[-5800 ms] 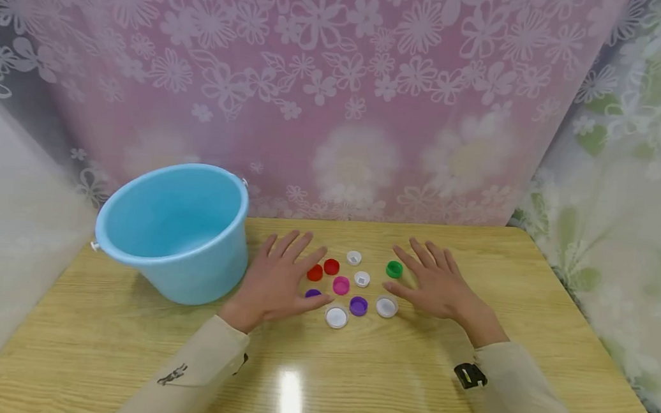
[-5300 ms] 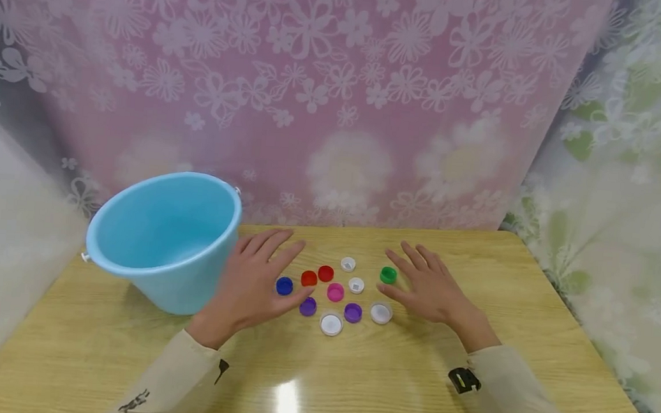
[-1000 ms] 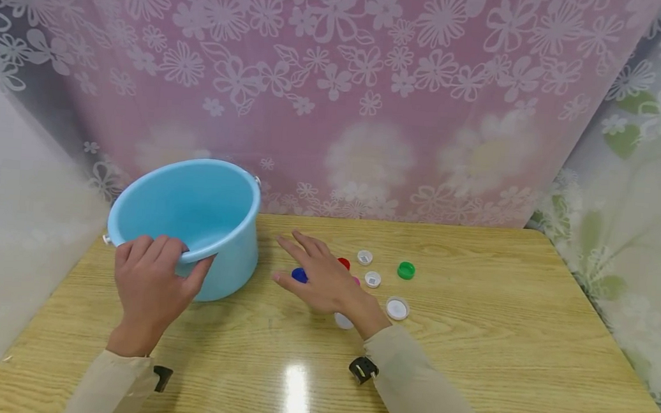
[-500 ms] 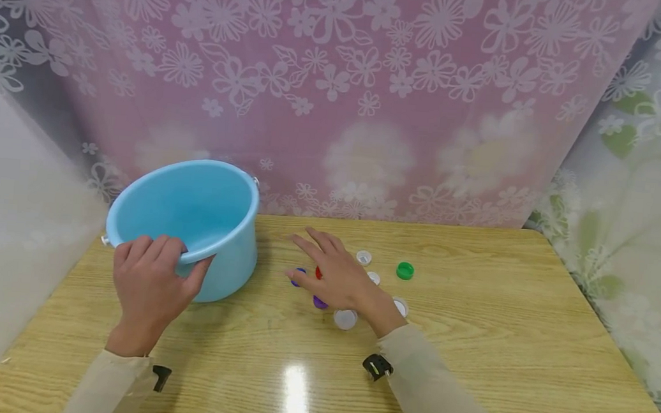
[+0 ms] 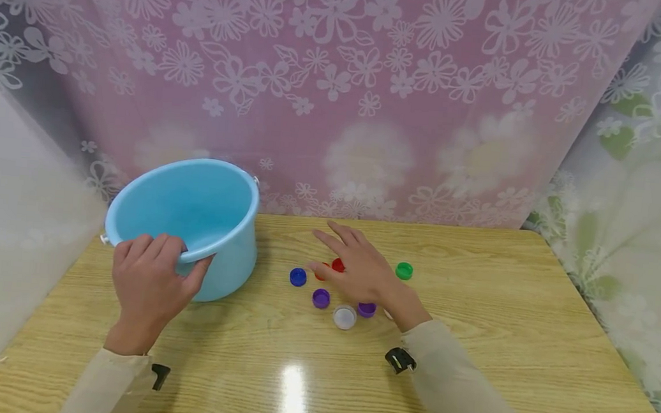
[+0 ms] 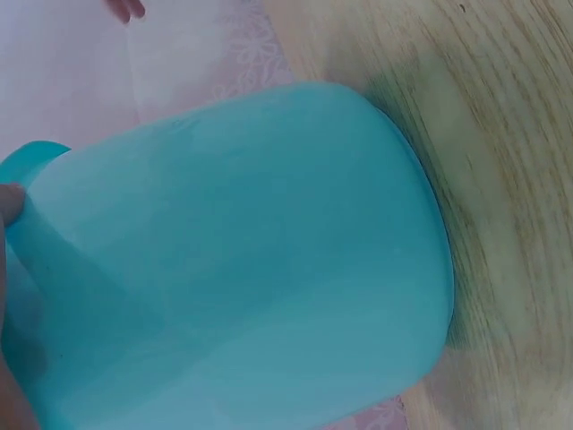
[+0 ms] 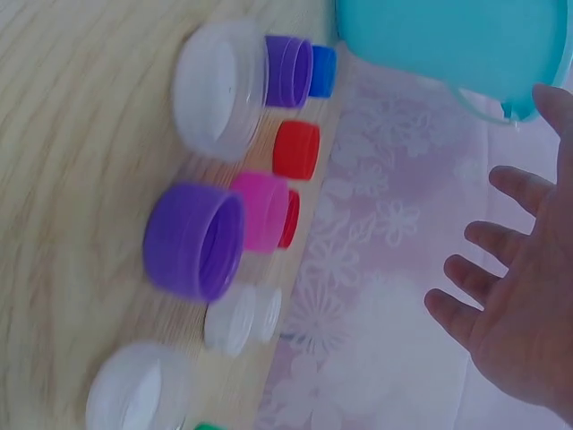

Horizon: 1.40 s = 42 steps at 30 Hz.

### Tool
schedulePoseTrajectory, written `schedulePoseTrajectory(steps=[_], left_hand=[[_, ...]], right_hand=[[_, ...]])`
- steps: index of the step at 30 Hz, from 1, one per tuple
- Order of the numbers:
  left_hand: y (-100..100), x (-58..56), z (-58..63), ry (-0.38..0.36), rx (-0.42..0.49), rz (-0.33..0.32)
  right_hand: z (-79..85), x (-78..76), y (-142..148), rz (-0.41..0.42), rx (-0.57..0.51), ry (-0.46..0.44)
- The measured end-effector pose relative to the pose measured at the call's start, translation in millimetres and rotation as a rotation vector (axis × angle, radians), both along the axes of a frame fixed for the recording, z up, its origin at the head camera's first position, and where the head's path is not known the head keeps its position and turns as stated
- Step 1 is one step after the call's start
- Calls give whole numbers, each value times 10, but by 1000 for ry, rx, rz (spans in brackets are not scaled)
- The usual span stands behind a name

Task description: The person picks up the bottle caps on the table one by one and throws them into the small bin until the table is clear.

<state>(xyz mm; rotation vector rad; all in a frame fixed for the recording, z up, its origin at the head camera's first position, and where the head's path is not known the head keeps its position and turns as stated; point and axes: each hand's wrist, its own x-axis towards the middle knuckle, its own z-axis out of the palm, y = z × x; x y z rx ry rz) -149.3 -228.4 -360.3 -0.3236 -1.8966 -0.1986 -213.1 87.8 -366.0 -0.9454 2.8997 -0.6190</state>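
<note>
In the head view my left hand (image 5: 149, 286) grips the near rim of a light blue bucket (image 5: 225, 266), fingers over the edge and thumb outside. My right hand (image 5: 363, 269) hovers with spread fingers over loose bottle caps, holding nothing. Around it lie a blue cap (image 5: 298, 277), a purple cap (image 5: 321, 298), another purple cap (image 5: 366, 309), a red cap (image 5: 338, 264), a green cap (image 5: 404, 271) and a clear-rimmed white lid (image 5: 344, 318). The right wrist view also shows a pink cap (image 7: 261, 211) and a white cap (image 7: 230, 321), both hidden by my hand in the head view.
The bucket stands at the left back of a wood-grain table (image 5: 469, 370). Behind the table hangs a pink flowered curtain (image 5: 366, 106), and a pale leafy one (image 5: 642, 190) is at the right. A bright light reflection (image 5: 294, 399) lies on the front of the tabletop.
My left hand went from above the caps to the bucket rim and has stayed there. Over the last second my right hand moved rightward across the caps, uncovering the blue and purple ones.
</note>
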Motion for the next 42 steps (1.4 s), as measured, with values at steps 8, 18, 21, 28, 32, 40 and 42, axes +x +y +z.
schedulePoseTrajectory(steps=[8,18,21,28,32,40,42], left_hand=[[4,2,4,1,1,5],[21,0,5,-6,7,6],[24,0,3,-14,2,10],[12,-2,-8,-7,6,15],[12,-1,-15,-18,4,16],[18,0,2,6,11,12],[21,-6,10,16,13,8]], right_hand=[[1,-25,269,-44,25,6],[-109,1,723,-71,50,27],[-149,33,868,-80,60,5],[-209,130,1090,-82,86,-96],[-246,183,1159,-68,114,-149],[-348,244,1189,-41,131,-198],[-371,255,1185,-48,129,-209]])
